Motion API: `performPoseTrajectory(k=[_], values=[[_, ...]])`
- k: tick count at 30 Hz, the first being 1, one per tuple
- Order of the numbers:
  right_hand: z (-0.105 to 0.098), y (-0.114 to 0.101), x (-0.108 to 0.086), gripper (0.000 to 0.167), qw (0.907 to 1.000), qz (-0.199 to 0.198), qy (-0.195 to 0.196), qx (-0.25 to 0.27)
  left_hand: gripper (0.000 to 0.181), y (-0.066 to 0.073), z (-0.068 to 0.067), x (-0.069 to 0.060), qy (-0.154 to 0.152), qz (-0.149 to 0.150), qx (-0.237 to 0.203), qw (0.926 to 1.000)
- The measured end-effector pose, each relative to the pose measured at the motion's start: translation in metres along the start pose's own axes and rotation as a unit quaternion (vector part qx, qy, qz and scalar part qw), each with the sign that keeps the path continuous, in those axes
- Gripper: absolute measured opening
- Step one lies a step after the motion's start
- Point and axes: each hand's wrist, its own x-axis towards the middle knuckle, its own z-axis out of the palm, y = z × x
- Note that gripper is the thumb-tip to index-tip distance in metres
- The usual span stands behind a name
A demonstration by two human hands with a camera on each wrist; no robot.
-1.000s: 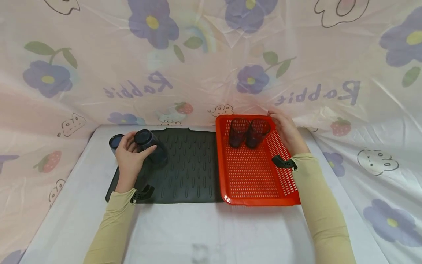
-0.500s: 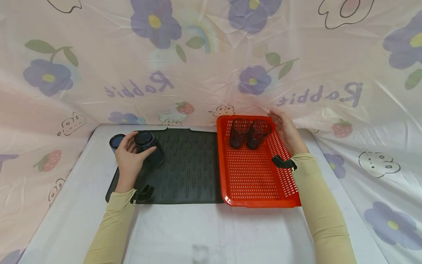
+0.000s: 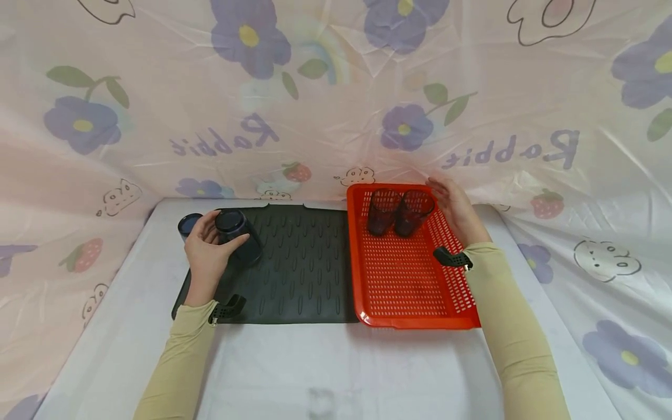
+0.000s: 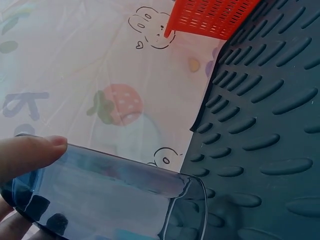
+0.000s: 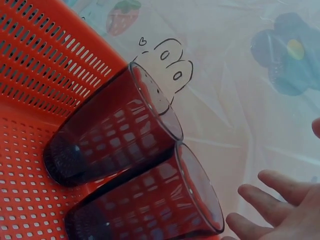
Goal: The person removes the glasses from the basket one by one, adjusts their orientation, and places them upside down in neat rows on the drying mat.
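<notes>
My left hand grips a dark blue drinking glass near its base, thumb on one side and fingers on the other. The glass is upside down over the left part of a black ridged drying mat; its rim is close to the mat, and I cannot tell if they touch. A second blue glass is partly hidden behind that hand. Beside the red basket's back right corner, my right hand holds nothing, fingers loosely extended. Nearest to it are two glasses standing side by side in the basket.
The red perforated basket stands against the mat's right edge. Both lie on a white table. A patterned curtain hangs close behind them and along both sides.
The glass in my left hand has tilted slightly more upright and come a little nearer the hand. My right hand stays by the basket. The head view shifts slightly.
</notes>
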Motion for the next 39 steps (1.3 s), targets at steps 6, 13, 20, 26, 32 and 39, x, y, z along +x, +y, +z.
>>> performPoseTrajectory(k=[6, 13, 20, 26, 32, 39], values=[[-0.002, 0.005, 0.002, 0.022, 1.0000, 0.008, 0.001, -0.001, 0.069, 0.002, 0.002, -0.003, 0.001, -0.004, 0.009, 1.0000], [-0.004, 0.007, 0.004, 0.031, 0.9997, 0.020, -0.004, -0.013, 0.068, -0.003, 0.002, -0.002, 0.002, -0.005, -0.001, 1.0000], [-0.005, 0.010, 0.005, 0.054, 0.9988, 0.026, -0.010, -0.042, 0.070, -0.003, 0.002, 0.000, 0.008, -0.007, 0.007, 0.9999], [-0.004, 0.010, 0.006, 0.058, 0.9985, 0.024, -0.012, -0.048, 0.072, -0.004, 0.002, 0.001, 0.010, -0.019, 0.012, 0.9997], [-0.005, 0.011, 0.005, 0.060, 0.9980, 0.026, -0.020, -0.055, 0.069, -0.004, 0.003, -0.001, 0.013, -0.017, 0.017, 0.9996], [-0.006, 0.013, 0.005, 0.061, 0.9970, 0.020, -0.029, -0.068, 0.067, -0.009, 0.003, -0.002, 0.010, -0.015, 0.021, 0.9996]])
